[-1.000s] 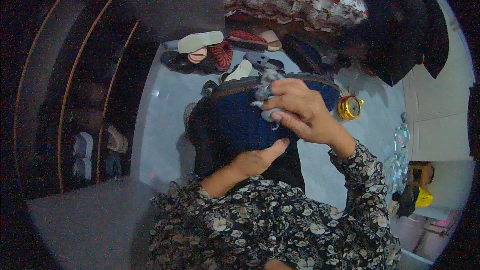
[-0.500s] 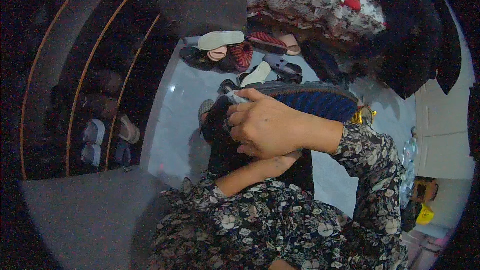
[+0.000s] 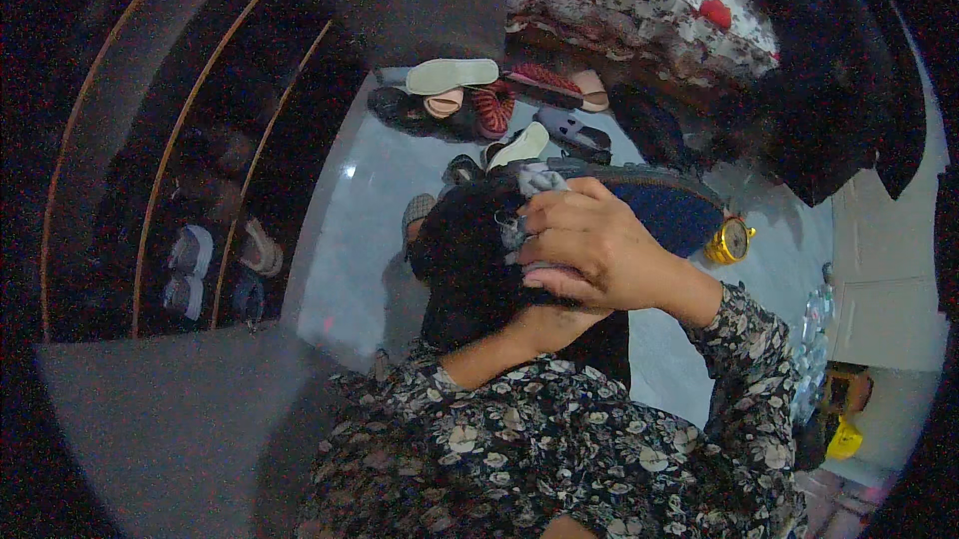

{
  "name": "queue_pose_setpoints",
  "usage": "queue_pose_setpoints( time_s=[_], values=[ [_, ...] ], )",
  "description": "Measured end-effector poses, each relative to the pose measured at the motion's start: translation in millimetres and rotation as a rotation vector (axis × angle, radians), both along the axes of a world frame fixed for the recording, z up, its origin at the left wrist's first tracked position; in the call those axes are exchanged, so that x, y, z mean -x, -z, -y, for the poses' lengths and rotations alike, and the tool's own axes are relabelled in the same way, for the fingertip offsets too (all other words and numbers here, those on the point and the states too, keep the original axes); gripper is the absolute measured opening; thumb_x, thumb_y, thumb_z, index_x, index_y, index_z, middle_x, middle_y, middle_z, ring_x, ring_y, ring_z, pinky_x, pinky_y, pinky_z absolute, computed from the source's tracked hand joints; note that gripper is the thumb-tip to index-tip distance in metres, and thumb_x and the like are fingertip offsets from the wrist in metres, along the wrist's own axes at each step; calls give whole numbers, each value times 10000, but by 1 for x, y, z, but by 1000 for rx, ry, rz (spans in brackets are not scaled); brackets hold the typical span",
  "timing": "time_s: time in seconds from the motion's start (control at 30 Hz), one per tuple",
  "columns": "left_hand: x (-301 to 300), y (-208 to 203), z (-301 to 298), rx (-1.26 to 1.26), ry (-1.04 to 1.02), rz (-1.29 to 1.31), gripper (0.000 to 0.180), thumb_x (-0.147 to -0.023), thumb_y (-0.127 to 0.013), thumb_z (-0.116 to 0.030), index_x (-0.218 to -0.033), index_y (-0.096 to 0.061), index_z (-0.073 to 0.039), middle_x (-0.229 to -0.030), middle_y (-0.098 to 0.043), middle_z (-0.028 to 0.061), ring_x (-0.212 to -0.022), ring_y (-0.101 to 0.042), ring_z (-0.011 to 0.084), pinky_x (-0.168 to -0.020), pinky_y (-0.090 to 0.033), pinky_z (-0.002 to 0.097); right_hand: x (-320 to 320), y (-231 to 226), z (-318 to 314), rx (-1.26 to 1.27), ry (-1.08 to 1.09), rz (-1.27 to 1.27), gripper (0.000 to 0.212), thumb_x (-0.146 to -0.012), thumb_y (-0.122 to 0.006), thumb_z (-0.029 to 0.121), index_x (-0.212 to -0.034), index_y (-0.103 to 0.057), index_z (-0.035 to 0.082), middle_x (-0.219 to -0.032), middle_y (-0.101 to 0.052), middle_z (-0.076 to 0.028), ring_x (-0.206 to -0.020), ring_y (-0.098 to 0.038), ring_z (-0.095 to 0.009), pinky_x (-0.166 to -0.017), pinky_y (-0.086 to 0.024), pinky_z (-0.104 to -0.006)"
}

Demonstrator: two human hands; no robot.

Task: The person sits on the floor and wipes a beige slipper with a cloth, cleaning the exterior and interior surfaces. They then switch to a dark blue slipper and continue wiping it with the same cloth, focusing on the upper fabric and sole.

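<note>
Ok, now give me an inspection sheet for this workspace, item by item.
Surface: pale, glossy floor.
Job's things: grey cloth, bunched up; dark-blue item, probably a shoe.
Clutter: loose footwear at the far side of the floor; round gold-coloured item to the right.
Grips: right grip closed on the grey cloth; left grip mostly hidden beneath it, hold unclear.
Cables: nothing seen.
Surroundings: dark shelf unit on the left; floral fabric and dark cloth at the top; pale cabinet on the right.
</note>
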State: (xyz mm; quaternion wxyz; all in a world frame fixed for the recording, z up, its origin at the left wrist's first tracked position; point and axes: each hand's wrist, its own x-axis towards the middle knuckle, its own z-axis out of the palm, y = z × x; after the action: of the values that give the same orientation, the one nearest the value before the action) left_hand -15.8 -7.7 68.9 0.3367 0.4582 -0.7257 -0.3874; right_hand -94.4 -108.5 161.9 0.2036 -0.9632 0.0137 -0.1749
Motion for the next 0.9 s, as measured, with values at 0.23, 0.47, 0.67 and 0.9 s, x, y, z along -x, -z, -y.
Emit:
queue_pose_setpoints(
  time_s=[0.23,0.47,0.67,0.9],
  values=[
    [-7,-26,9,-315,-170,-307,309,-809,-632,-241,-1031,-586,-31,-1027,-595,117,-958,-575,256,-862,-443,356,44,15,16,139,270,110,314,-746,-686,291,-1018,-614,153,-1024,-578,-69,-1099,-516,-293,-903,-358,-457],
    [-2,-31,12,-423,-369,-550,382,-813,-656,-259,-1095,-589,-10,-1106,-595,108,-1008,-570,223,-904,-434,336,77,32,28,274,495,173,376,-695,-717,233,-1041,-601,142,-1042,-572,-83,-1082,-535,-305,-869,-381,-456],
    [-4,-30,16,-627,-412,-469,425,-790,-695,-302,-1088,-619,-9,-1137,-605,112,-1006,-582,223,-929,-428,335,108,52,44,255,689,271,347,-732,-671,171,-1066,-595,115,-1083,-563,-129,-1092,-513,-339,-877,-372,-461],
    [-9,-14,11,-655,-314,-467,422,-776,-717,-293,-1077,-631,-10,-1127,-617,101,-1006,-591,210,-929,-436,342,116,60,44,3,942,358,240,-839,-591,162,-1070,-622,104,-1096,-591,-166,-1100,-510,-341,-948,-385,-405]
  ],
)
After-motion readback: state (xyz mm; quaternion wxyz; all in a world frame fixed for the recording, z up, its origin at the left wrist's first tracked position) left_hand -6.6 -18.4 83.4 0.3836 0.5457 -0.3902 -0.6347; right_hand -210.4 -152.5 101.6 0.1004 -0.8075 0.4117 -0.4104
